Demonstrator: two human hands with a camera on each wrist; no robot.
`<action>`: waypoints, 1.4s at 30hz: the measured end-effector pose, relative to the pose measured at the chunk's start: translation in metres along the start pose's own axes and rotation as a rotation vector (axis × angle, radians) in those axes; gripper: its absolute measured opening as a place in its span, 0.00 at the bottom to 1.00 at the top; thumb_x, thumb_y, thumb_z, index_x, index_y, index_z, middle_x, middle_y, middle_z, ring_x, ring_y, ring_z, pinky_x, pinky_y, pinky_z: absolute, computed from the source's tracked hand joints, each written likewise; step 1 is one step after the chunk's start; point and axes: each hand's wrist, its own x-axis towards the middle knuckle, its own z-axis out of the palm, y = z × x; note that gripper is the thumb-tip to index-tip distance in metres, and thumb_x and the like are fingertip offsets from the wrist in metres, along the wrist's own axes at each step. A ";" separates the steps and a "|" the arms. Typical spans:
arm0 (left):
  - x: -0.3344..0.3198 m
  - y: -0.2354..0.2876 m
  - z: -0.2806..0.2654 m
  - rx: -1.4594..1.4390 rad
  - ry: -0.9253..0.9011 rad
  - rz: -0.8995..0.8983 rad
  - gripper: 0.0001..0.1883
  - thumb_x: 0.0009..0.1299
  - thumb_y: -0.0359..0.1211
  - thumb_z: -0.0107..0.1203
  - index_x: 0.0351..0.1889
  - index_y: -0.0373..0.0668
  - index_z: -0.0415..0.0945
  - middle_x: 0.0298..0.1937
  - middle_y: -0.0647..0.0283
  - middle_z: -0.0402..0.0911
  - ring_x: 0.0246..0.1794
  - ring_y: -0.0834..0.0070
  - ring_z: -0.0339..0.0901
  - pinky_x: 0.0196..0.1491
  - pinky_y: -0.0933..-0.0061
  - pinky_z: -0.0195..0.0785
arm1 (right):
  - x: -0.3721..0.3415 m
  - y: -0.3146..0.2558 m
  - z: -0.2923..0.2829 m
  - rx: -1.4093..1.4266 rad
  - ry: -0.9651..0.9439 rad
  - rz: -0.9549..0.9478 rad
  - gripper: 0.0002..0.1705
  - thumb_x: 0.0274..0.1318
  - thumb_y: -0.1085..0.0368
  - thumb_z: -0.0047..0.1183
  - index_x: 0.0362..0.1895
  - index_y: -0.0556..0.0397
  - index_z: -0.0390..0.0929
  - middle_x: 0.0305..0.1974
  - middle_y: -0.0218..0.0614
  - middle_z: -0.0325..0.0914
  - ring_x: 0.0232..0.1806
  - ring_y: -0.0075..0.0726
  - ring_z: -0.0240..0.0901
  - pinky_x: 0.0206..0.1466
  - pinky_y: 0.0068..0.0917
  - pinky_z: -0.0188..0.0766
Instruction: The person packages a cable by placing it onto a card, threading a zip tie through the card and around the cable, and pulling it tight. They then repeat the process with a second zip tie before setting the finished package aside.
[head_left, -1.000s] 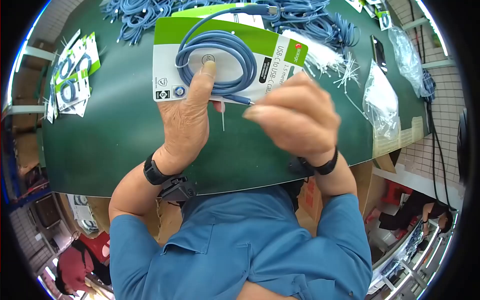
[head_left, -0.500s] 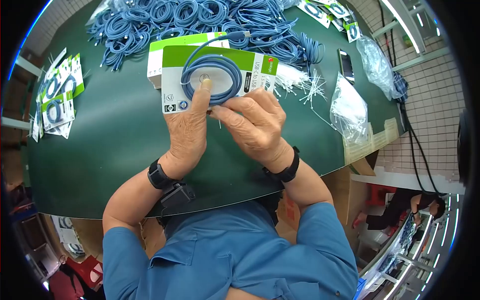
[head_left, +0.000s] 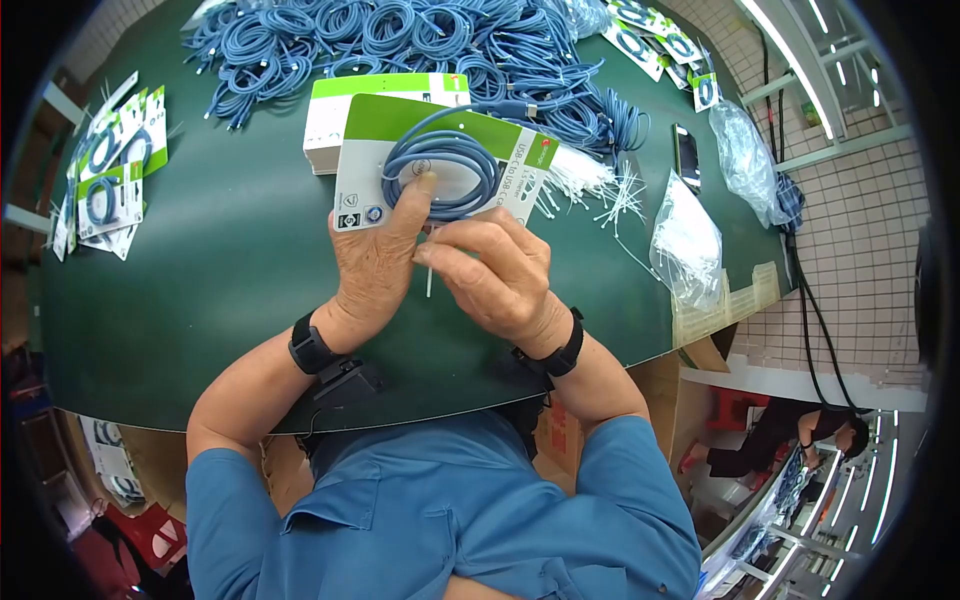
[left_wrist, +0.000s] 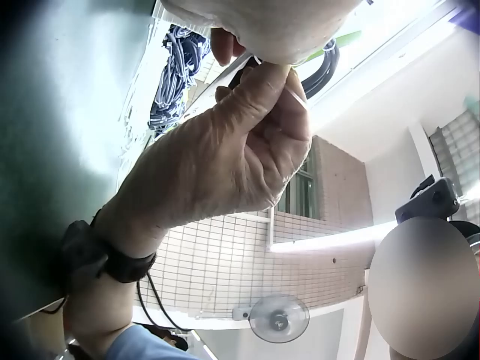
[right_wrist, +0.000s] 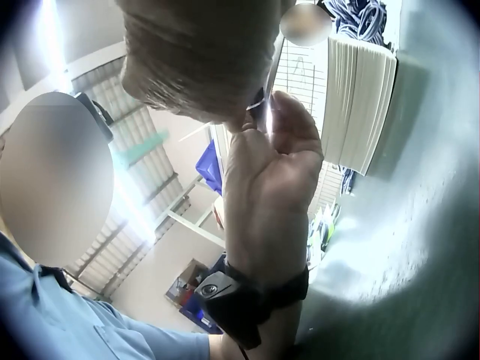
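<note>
Holding card [head_left: 457, 180], tie [head_left: 430, 281] partly hidden

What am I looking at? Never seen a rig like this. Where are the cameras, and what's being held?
No robot here: a person works with two bare hands. The wide picture comes from a head camera looking down; the other two come from cameras strapped to the left and right wrists.

The left hand grips a printed card with a coiled blue cable on it. The right hand pinches at a thin white tie by the card's lower edge.

On the green table lie a pile of blue cables, loose white ties, a clear bag of ties, a phone and more carded cables.
</note>
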 end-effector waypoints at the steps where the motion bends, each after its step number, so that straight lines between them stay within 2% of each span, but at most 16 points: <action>1: 0.002 0.008 0.000 -0.323 0.035 -0.237 0.13 0.74 0.32 0.65 0.53 0.38 0.79 0.46 0.66 0.86 0.42 0.80 0.84 0.42 0.75 0.78 | 0.002 -0.001 -0.001 -0.001 0.002 0.000 0.19 0.38 0.77 0.72 0.40 0.52 0.87 0.40 0.34 0.85 0.31 0.35 0.80 0.30 0.29 0.73; 3: 0.006 0.022 0.002 -0.970 0.104 -0.711 0.13 0.74 0.33 0.65 0.52 0.39 0.80 0.44 0.67 0.86 0.40 0.80 0.84 0.41 0.76 0.77 | 0.007 -0.004 -0.004 -0.051 0.028 0.045 0.19 0.38 0.78 0.72 0.39 0.53 0.86 0.41 0.35 0.85 0.31 0.36 0.79 0.31 0.29 0.74; 8: 0.004 0.023 0.006 -0.984 0.124 -0.708 0.14 0.75 0.33 0.65 0.54 0.38 0.80 0.43 0.68 0.86 0.41 0.82 0.83 0.41 0.78 0.76 | 0.010 -0.003 -0.007 -0.143 -0.004 0.119 0.17 0.40 0.79 0.73 0.38 0.54 0.86 0.40 0.37 0.85 0.32 0.37 0.81 0.32 0.30 0.78; 11: 0.004 0.026 0.005 -1.195 0.166 -0.866 0.14 0.74 0.32 0.66 0.54 0.37 0.81 0.44 0.68 0.86 0.41 0.84 0.82 0.40 0.78 0.75 | 0.009 0.002 -0.005 -0.087 0.012 0.129 0.16 0.42 0.79 0.73 0.39 0.55 0.86 0.40 0.38 0.86 0.32 0.37 0.82 0.33 0.30 0.79; 15: 0.003 0.024 0.000 -1.237 0.133 -0.860 0.13 0.74 0.32 0.66 0.52 0.36 0.82 0.43 0.68 0.86 0.40 0.84 0.81 0.40 0.78 0.75 | 0.005 0.001 -0.004 -0.054 0.022 0.166 0.16 0.44 0.79 0.73 0.39 0.56 0.86 0.39 0.38 0.87 0.33 0.37 0.84 0.33 0.30 0.81; 20: 0.007 0.023 0.003 -1.152 0.110 -0.858 0.11 0.74 0.31 0.66 0.51 0.36 0.82 0.42 0.68 0.86 0.39 0.84 0.81 0.39 0.78 0.75 | 0.004 0.002 -0.003 -0.015 0.021 0.192 0.15 0.44 0.78 0.73 0.39 0.57 0.86 0.40 0.40 0.87 0.33 0.37 0.86 0.33 0.29 0.83; 24: 0.009 0.020 0.002 -1.079 0.104 -0.792 0.10 0.74 0.30 0.65 0.50 0.36 0.82 0.40 0.69 0.86 0.38 0.84 0.81 0.37 0.78 0.74 | 0.003 0.004 -0.001 0.014 0.037 0.171 0.16 0.44 0.78 0.73 0.40 0.56 0.86 0.41 0.41 0.87 0.34 0.38 0.87 0.34 0.28 0.84; 28: 0.013 0.019 -0.002 -1.031 0.085 -0.711 0.11 0.74 0.29 0.65 0.51 0.36 0.81 0.43 0.66 0.86 0.40 0.82 0.82 0.38 0.77 0.77 | 0.006 -0.003 -0.006 -0.010 0.087 0.148 0.16 0.44 0.78 0.74 0.40 0.56 0.86 0.41 0.41 0.87 0.34 0.38 0.87 0.34 0.28 0.84; 31: 0.018 0.020 -0.006 -1.168 0.130 -0.778 0.13 0.74 0.28 0.64 0.54 0.35 0.79 0.47 0.63 0.85 0.43 0.80 0.82 0.41 0.75 0.81 | 0.005 -0.004 -0.004 0.003 0.110 0.106 0.17 0.43 0.78 0.74 0.40 0.56 0.86 0.42 0.41 0.87 0.34 0.38 0.87 0.33 0.28 0.84; 35: 0.024 0.026 -0.011 -1.200 0.130 -0.768 0.15 0.74 0.28 0.64 0.56 0.34 0.77 0.50 0.61 0.84 0.45 0.78 0.82 0.43 0.73 0.83 | 0.002 -0.008 -0.002 0.032 0.114 0.095 0.17 0.42 0.77 0.75 0.39 0.56 0.86 0.41 0.40 0.86 0.34 0.37 0.87 0.33 0.29 0.84; 42: 0.027 0.029 -0.015 -1.257 0.088 -0.793 0.15 0.76 0.28 0.61 0.58 0.34 0.76 0.51 0.59 0.84 0.45 0.73 0.85 0.43 0.72 0.84 | 0.005 -0.014 0.000 0.088 0.146 0.080 0.17 0.43 0.78 0.75 0.39 0.57 0.86 0.41 0.40 0.85 0.34 0.39 0.87 0.33 0.29 0.84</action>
